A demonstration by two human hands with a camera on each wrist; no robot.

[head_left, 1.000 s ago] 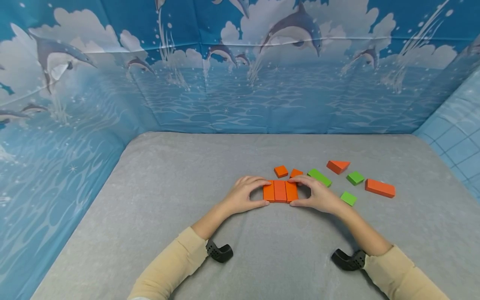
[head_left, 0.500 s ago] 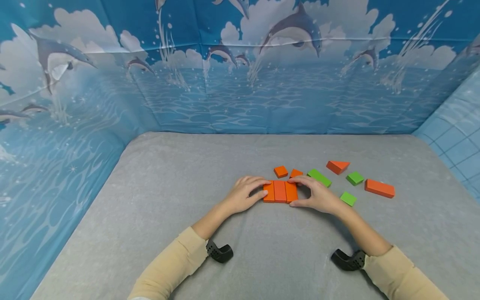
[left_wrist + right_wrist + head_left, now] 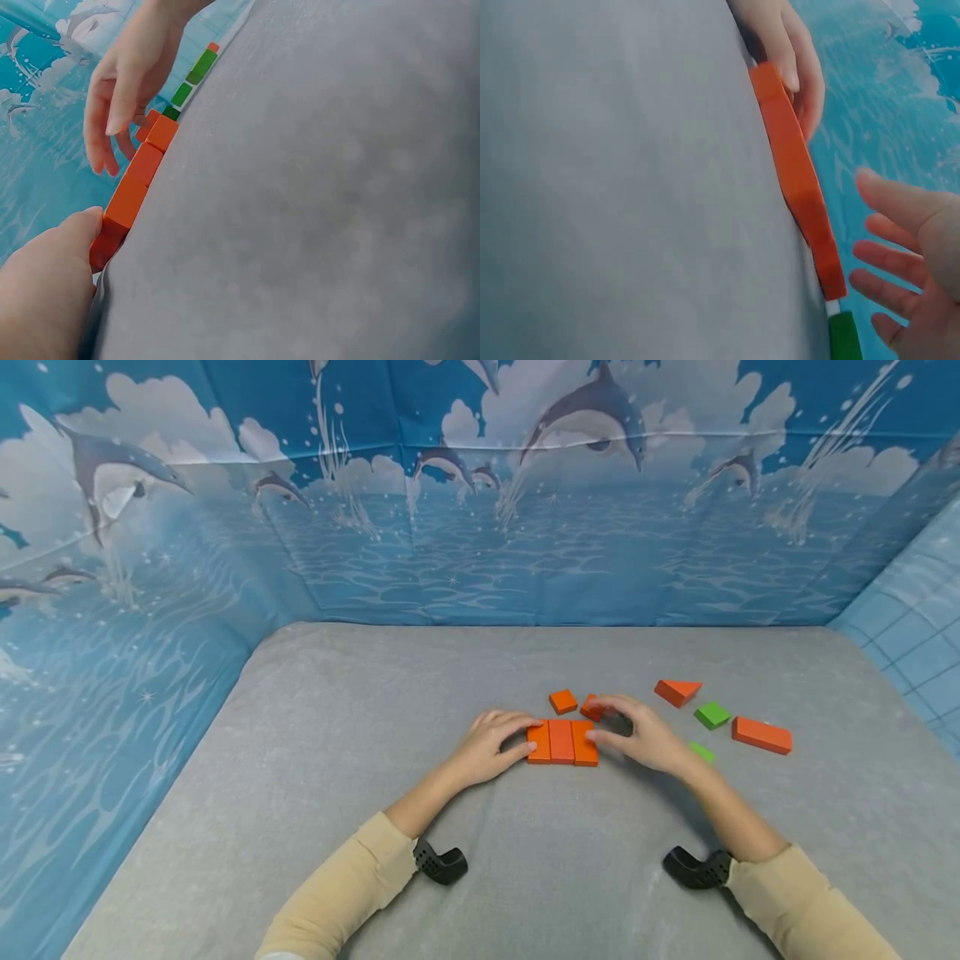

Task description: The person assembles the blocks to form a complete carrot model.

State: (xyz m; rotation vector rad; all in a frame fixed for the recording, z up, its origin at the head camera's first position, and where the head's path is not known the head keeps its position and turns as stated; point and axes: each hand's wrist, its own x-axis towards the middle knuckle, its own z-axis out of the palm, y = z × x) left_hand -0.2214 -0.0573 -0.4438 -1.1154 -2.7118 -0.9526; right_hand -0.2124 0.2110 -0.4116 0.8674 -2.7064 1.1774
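Note:
Three orange rectangular blocks lie side by side in a row on the grey cloth: a left block (image 3: 538, 752), a middle block (image 3: 561, 742) and a right block (image 3: 585, 748). My left hand (image 3: 493, 748) holds the left block, thumb on it and fingers at its far edge. Above the right block hovers my right hand (image 3: 641, 737), fingers spread apart and holding nothing, as the right wrist view shows. Its fingertips overlap a small orange block (image 3: 590, 710) behind the row. A green block is mostly hidden behind this hand.
Another small orange block (image 3: 563, 702) lies behind the row. Off to the right are an orange triangular block (image 3: 678, 692), a green block (image 3: 712, 716), a partly covered green block (image 3: 703, 752) and a long orange block (image 3: 761, 735). A dolphin-print curtain (image 3: 480, 560) stands behind the grey cloth (image 3: 375, 693).
My left thumb has shifted from the row's front edge onto the left block. My right hand has let go of the right block and risen up and away, now covering the long green block.

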